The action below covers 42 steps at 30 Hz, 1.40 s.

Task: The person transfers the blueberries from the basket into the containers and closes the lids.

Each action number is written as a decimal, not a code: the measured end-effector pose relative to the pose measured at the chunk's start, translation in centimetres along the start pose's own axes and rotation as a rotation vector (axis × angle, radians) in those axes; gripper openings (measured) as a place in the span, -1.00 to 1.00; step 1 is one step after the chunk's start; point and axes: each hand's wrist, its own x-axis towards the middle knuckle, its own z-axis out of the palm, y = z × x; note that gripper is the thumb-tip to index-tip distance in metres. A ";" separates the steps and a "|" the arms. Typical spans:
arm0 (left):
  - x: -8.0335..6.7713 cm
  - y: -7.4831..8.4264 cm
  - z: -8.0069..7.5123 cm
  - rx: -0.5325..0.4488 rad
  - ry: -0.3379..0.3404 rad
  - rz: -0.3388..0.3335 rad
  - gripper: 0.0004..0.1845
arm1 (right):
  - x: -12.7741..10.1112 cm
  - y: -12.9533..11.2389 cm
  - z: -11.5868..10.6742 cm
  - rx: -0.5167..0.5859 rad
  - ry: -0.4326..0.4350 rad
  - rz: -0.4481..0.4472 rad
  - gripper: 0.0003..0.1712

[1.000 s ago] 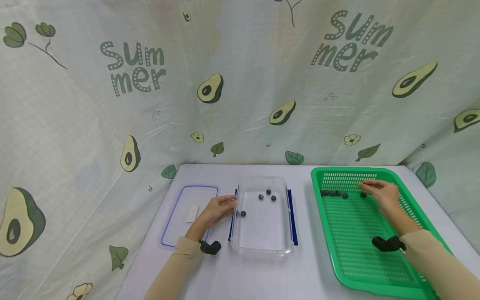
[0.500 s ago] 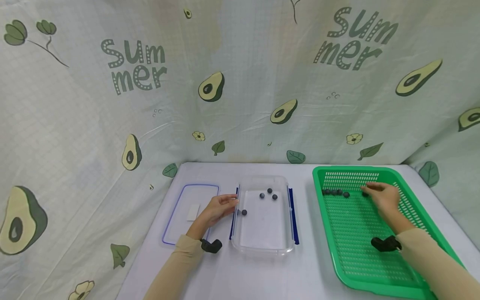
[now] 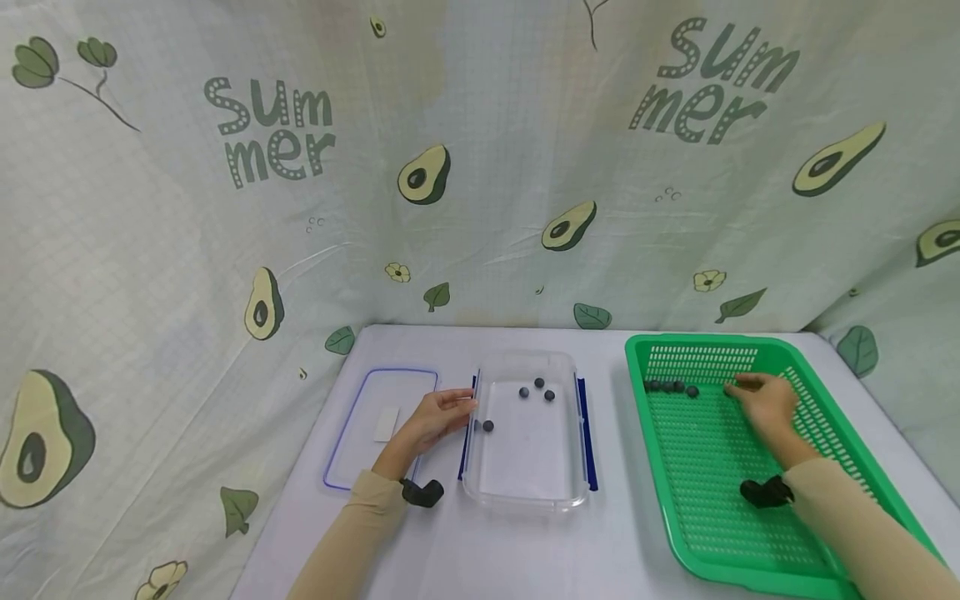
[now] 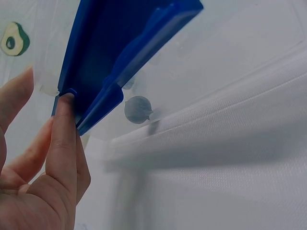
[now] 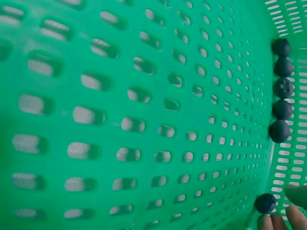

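My left hand (image 3: 437, 421) is at the left side of a clear plastic container (image 3: 529, 502). In the left wrist view, its fingertips touch the blue latch flap (image 4: 91, 62), with the thumb apart. Several blueberries (image 3: 550, 396) lie in the container; one blueberry (image 4: 138, 109) shows through the wall. My right hand (image 3: 767, 408) is low inside a green basket (image 3: 660, 467), by its far end. In the right wrist view, a single blueberry (image 5: 265, 203) sits at the fingertips, with a gap between it and the thumb; the head view mostly hides this berry.
A row of several blueberries (image 5: 283, 88) lies along the basket's far wall, left of the right hand. The blue-edged clear lid (image 3: 352, 442) lies flat, left of the container. A printed curtain (image 3: 487, 167) hangs behind the white table (image 3: 510, 558).
My right hand has come down slightly, its fingertips now over the lone blueberry that showed more plainly before. The left hand stays at the container's latch. The head view has shifted slightly.
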 end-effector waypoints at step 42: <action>-0.3 -0.1 0.3 -0.017 0.014 -0.001 -0.47 | 0.2 1.6 2.3 -0.040 0.099 -0.079 -0.68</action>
